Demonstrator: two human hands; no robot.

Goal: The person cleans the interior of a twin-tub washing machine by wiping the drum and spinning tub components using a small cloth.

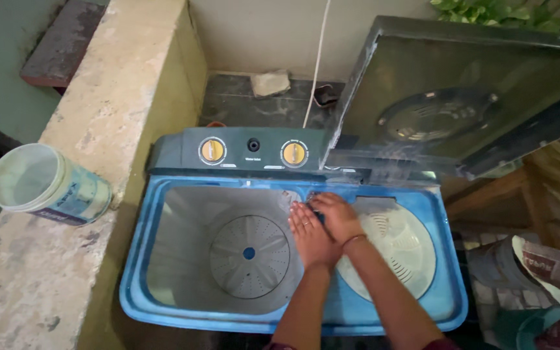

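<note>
So both hands are down on the blue top of a twin-tub washing machine (163, 214), right at the strip between the two tubs, approx mid-frame. Left hand (310, 234) lies flat, palm down, fingers (298, 217) stretched out and close together, tips at the edge of the wash tub (228, 249). Right hand (338, 215) sits just beside it, touching or slightly overlapping, fingers curled down over something dark near the back of the divider. Can't tell what that is, or whether it's actually gripped; too small and half hidden. There's a thin bangle (353, 240) on the right wrist.

Both forearms come up from the bottom edge of the frame, angled inward so the hands meet, right arm crossing over the spinner side.

Wash tub w/ its grey pulsator disc sits left of the hands, the spinner tub's white perforated cover (396, 249) right of them. Spinner lid (461, 97) is flipped up in the upper right. Two yellow dials (212, 150) on the control panel behind. A pale plastic container (46, 185) lies on its side on the concrete ledge (53, 279) at left.
</note>
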